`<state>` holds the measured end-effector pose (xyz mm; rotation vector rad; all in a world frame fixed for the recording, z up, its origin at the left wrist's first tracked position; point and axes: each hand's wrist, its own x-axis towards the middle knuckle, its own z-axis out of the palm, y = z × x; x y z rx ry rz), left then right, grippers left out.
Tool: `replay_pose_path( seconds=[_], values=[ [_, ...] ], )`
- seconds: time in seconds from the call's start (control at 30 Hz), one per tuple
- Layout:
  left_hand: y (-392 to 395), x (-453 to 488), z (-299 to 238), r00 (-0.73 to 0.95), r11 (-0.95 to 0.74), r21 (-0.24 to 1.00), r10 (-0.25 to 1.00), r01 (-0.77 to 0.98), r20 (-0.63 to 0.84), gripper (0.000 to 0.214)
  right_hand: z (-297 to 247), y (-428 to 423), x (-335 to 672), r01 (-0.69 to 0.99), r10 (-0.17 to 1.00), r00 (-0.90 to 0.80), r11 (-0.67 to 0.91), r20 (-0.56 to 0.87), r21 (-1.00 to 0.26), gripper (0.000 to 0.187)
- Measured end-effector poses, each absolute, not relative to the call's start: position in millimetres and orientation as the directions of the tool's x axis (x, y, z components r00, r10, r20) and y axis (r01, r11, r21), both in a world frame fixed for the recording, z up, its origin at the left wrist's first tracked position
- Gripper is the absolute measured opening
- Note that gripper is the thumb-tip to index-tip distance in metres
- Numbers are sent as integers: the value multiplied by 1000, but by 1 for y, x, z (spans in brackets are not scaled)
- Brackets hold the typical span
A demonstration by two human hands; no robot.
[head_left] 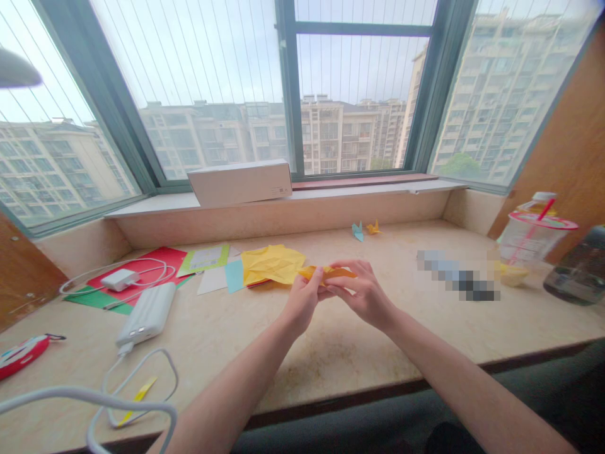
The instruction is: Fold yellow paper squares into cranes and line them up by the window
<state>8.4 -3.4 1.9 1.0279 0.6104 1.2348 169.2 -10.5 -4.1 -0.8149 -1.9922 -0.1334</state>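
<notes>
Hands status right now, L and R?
Left hand: closed, thumb and fingers pinching the folded yellow paper.
Right hand: closed, fingers on the other end of the same paper.

Left hand [305, 295] and right hand [371, 295]: both bare. Forearms [449, 359] likewise bare, slim, even in outline, tapering toward the wrists [297, 320]. Fingers [360, 266] slender; nails too small to make out. At bottom edge, a rounded black patch [447, 439]; cannot tell whether it is clothing.
</notes>
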Motion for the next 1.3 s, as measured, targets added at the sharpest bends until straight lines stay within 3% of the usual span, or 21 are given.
replay_pose_path(
  seconds=[0.3,0.4,0.63,0.83,1.17,1.3],
  values=[
    [-10,11,6,365,28,861,913,-508,185,33,-4,-8,167,520,555,-149,748,819,-413,4],
    [-12,9,9,417,23,867,883,-497,216,30,-3,-8,168,505,568,-112,739,815,-445,10],
    [-13,8,10,446,-14,857,850,-515,281,22,-2,-7,172,468,537,-163,781,828,-414,19],
    [-10,12,6,397,7,844,885,-537,245,41,-3,-8,172,385,552,-157,798,819,-464,23],
    [-2,10,3,309,-7,894,937,-449,162,37,-8,-5,168,400,569,-86,771,818,-495,24],
    [-2,10,4,269,-84,930,944,-357,189,36,-4,-9,167,436,551,-92,771,830,-464,18]
  ],
)
